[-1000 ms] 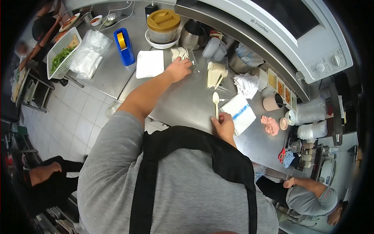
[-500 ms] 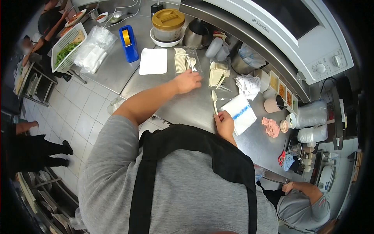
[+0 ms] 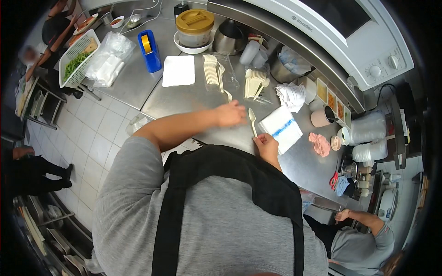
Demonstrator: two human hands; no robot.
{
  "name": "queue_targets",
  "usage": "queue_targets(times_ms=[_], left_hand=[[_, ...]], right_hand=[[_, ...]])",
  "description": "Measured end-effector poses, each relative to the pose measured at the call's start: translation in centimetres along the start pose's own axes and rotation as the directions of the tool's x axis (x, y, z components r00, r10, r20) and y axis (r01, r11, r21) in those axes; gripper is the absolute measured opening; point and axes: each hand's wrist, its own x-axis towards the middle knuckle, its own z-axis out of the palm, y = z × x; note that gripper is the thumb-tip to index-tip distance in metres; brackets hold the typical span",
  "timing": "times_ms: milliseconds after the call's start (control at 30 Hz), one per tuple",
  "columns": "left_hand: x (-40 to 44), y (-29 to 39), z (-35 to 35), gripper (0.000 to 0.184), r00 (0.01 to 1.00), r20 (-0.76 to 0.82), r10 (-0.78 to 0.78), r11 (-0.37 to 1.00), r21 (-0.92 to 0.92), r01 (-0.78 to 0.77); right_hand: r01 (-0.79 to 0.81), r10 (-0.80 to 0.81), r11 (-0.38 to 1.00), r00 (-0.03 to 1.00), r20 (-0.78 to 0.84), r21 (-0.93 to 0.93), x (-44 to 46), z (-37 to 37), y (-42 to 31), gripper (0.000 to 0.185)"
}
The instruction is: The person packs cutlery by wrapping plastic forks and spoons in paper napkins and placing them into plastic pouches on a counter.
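My right hand (image 3: 267,146) holds a cream plastic spoon (image 3: 252,116) by its handle, bowl pointing away from me. My left hand (image 3: 231,114), slightly blurred, is closed on a cream plastic utensil (image 3: 228,96), probably a fork, whose end shows beyond the fingers. Beyond it, a pile of cream utensils (image 3: 212,71) lies on clear plastic. A second pile, of spoons (image 3: 253,83), lies to its right. Folded white napkins with a blue band (image 3: 282,129) lie just beyond my right hand.
On the steel counter (image 3: 184,103) are a white napkin stack (image 3: 178,71), a blue tape dispenser (image 3: 149,53), a gold-lidded tub (image 3: 195,27), a pink cloth (image 3: 319,144) and red scissors (image 3: 334,180). A microwave (image 3: 373,50) stands at upper right. Co-workers are at both sides.
My left hand has moved from the utensil pile toward my right hand, bringing one utensil away from it. My right hand still holds the spoon. The person at left has shifted.
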Motion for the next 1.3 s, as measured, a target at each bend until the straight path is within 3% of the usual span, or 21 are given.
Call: queue_targets(times_ms=[100,167,233,267,333,433,567,667,733,833,1000,1133,1300], left_hand=[[1.1,2.1,-0.5,0.01,0.998,0.057,-0.027,0.979,-0.202,0.038],[1.5,2.5,-1.2,0.014,0.983,0.16,-0.094,0.936,-0.321,0.142],[0.6,2.0,-0.4,0.017,0.975,-0.078,-0.206,0.929,-0.329,0.17],[0.0,1.6,0.0,0.019,0.946,-0.196,-0.259,0.924,-0.335,0.184],[-1.6,0.4,-0.7,0.023,0.876,-0.271,-0.398,0.868,-0.419,0.265],[-5.6,-0.9,-2.2,0.024,0.746,-0.423,-0.515,0.827,-0.472,0.304],[-11.8,-1.3,-2.7,0.022,0.608,-0.461,-0.646,0.761,-0.446,0.471],[-15.6,-1.3,-2.9,0.02,0.492,-0.468,-0.734,0.673,-0.402,0.622],[-17.2,-2.0,-2.8,0.019,0.436,-0.455,-0.776,0.614,-0.387,0.688],[-18.1,-4.5,-2.7,0.024,0.421,-0.43,-0.799,0.575,-0.34,0.744],[-17.3,-8.2,-2.8,0.03,0.447,-0.281,-0.849,0.522,-0.32,0.79],[-16.8,-10.5,-2.1,0.019,0.478,-0.164,-0.863,0.505,-0.246,0.827],[-17.4,-12.3,-1.4,0.008,0.544,-0.149,-0.826,0.564,-0.207,0.799]], right_hand=[[-0.035,0.038,0.994,0.999,-0.028,0.1,0.4,0.3,1.4,0.021],[-0.033,0.035,0.997,0.999,-0.028,0.077,0.6,0.2,1.5,0.02],[-0.034,0.035,0.998,0.999,-0.019,0.044,0.7,-0.1,1.2,0.019],[0.06,-0.062,0.998,0.995,-0.079,-0.028,0.7,-0.1,1.0,0.019],[0.23,-0.262,0.955,0.949,-0.173,-0.187,0.5,-0.1,0.4,0.019],[0.274,-0.332,0.907,0.933,-0.141,-0.32,0.8,-0.3,-1.9,0.021],[0.179,-0.22,0.898,0.974,-0.058,-0.403,2.3,0.3,-1.5,0.019],[0.221,-0.223,0.917,0.974,0.031,-0.332,2.1,0.1,-2.4,0.018],[0.338,-0.325,0.908,0.941,0.092,-0.248,2.3,0.8,-4.4,0.017],[0.435,-0.409,0.886,0.897,0.169,-0.163,3.4,3.1,-7.8,0.016],[0.455,-0.415,0.856,0.888,0.199,-0.246,4.8,6.4,-8.5,0.016],[0.429,-0.371,0.851,0.9,0.231,-0.303,5.1,7.0,-8.1,0.016],[0.408,-0.36,0.862,0.911,0.202,-0.301,5.3,7.1,-8.0,0.015]])
